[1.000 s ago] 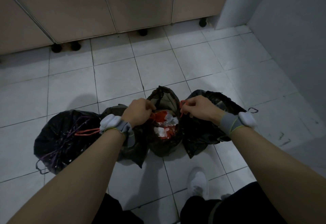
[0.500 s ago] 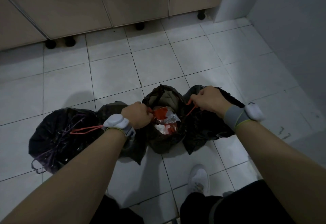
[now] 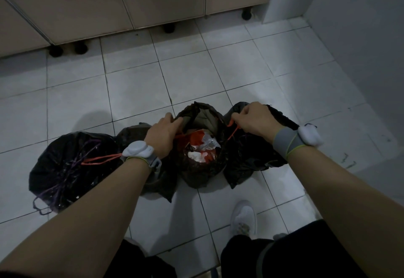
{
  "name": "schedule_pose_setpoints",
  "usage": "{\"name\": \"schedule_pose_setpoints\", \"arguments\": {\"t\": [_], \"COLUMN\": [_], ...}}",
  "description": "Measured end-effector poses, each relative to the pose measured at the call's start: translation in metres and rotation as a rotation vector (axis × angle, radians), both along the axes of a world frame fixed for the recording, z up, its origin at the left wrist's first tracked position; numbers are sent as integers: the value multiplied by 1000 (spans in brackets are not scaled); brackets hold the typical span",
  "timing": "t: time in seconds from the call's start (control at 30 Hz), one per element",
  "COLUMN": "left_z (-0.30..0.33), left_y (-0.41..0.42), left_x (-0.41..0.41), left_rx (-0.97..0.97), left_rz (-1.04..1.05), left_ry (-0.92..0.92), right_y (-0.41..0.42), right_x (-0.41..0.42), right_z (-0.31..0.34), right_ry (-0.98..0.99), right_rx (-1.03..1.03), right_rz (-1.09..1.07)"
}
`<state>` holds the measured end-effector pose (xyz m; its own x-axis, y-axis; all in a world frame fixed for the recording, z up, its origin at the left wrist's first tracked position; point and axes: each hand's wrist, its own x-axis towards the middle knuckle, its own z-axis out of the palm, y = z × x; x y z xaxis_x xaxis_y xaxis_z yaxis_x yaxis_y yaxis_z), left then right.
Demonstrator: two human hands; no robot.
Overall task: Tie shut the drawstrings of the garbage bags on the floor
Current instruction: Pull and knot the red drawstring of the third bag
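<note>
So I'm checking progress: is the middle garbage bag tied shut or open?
Open. The middle bag gapes, red and white trash showing inside.

Bare forearms here, a grey wristband [image 3: 284, 142] with a white pod [image 3: 310, 136] on each wrist, black trousers [image 3: 273, 256], white sneaker [image 3: 243, 217] at five o'clock.

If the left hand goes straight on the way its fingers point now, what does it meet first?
Most likely the far rim of the open bag, because the left hand points up and to the right across the bag's mouth. Depth is unclear; it may pass above the rim to the floor.
</note>
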<state>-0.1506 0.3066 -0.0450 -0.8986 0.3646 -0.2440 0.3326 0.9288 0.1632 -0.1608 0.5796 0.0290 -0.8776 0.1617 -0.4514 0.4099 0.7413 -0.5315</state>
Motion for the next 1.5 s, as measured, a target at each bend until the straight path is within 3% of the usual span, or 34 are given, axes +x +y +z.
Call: {"name": "schedule_pose_setpoints", "arguments": {"t": [0.13, 0.27, 0.43, 0.6, 0.77, 0.93, 1.2, 1.5], "left_z": [5, 5, 0, -10, -8, 7, 16, 19], "left_y": [-1, -2, -4, -15, -14, -19, -25, -24], "left_x": [0, -1, -3, -3, -10, -16, -15, -14], "left_rx": [38, -75, -258, -298, -142, 146, 65, 308], "left_rz": [-101, -147, -60, 16, 142, 244, 133, 308], "left_ry": [-7, -7, 18, 32, 24, -131, -146, -109], "right_y": [-3, -4, -2, -1, -1, -3, 10, 6], "right_x": [0, 0, 0, -2, -2, -2, -2, 1], "right_z": [0, -1, -3, -4, -3, -4, 7, 8], "right_ry": [-14, -28, -8, -13, -13, 51, 74, 32], "right_rx": [-3, 6, 12, 25, 11, -32, 92, 108], "right_rz": [14, 37, 24, 56, 53, -9, -79, -16]}}
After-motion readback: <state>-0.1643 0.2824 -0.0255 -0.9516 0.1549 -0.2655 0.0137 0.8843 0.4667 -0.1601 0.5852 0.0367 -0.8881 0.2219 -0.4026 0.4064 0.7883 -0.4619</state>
